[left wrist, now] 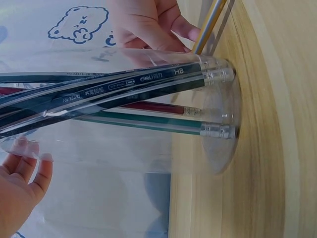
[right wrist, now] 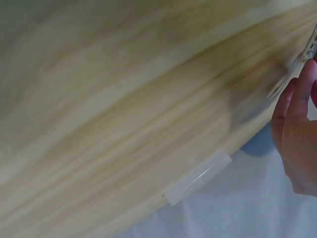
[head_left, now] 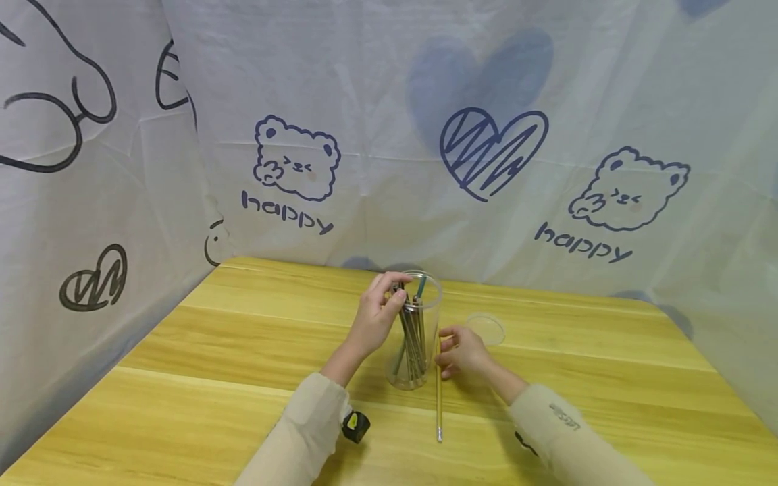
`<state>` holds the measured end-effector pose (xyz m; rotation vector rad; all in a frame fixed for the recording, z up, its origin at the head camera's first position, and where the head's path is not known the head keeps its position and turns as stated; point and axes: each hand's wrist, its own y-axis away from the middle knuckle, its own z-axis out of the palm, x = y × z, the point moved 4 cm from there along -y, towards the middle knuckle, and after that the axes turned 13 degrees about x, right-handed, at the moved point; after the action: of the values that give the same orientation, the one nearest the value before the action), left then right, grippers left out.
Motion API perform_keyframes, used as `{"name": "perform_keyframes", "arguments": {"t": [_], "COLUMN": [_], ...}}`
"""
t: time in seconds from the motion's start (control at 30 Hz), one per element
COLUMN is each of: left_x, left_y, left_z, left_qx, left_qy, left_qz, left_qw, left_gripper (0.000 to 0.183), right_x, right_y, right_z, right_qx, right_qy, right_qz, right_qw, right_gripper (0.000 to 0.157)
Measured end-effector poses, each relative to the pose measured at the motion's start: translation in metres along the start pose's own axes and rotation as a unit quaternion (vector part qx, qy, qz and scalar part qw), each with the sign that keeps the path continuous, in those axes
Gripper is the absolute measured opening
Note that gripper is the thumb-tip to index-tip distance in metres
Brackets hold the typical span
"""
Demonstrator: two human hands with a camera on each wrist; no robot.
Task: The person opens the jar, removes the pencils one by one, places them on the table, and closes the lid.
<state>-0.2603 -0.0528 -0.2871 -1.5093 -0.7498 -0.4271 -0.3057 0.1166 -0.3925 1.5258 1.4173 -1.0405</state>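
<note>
Left grip [head_left: 373,316] clasps a tall clear plastic cylinder [head_left: 431,327]; right grip [head_left: 464,352] pinches a slender yellow pencil [head_left: 439,401] just outside it. Slim dark and green pencils [head_left: 414,337] stand inside; insertion of the yellow one apparently remains.

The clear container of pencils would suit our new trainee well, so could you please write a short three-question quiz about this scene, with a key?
1. True or false: the yellow pencil is outside the clear container.
2. Which hand is at the container's top: A) right; B) left; C) neither?
3. Fill in: in the left wrist view, near its metal band, the dark pencil carries the capital letters ___.

Key: 1. True. 2. B, the left hand. 3. HB.
</note>
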Motion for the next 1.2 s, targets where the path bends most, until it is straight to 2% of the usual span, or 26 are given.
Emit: {"name": "perform_keyframes", "arguments": {"t": [0.47,1.2], "left_x": [0.0011,0.0000], "left_y": [0.0006,0.0014], "left_z": [-0.0005,-0.0004], "left_qx": [0.001,0.001], "left_qy": [0.001,-0.001], "left_qz": [0.005,0.001], "left_qw": [1.0000,1.0000], "left_gripper": [0.028,0.029], "right_x": [0.0021,0.0033], "right_y": [0.0009,0.0005], "right_z": [0.0084,0.0070], "right_qx": [-0.003,0.005], "right_qy": [0.013,0.028], "right_qz": [0.007,-0.004], "right_qw": [1.000,1.000], "right_gripper": [0.047,0.040]}}
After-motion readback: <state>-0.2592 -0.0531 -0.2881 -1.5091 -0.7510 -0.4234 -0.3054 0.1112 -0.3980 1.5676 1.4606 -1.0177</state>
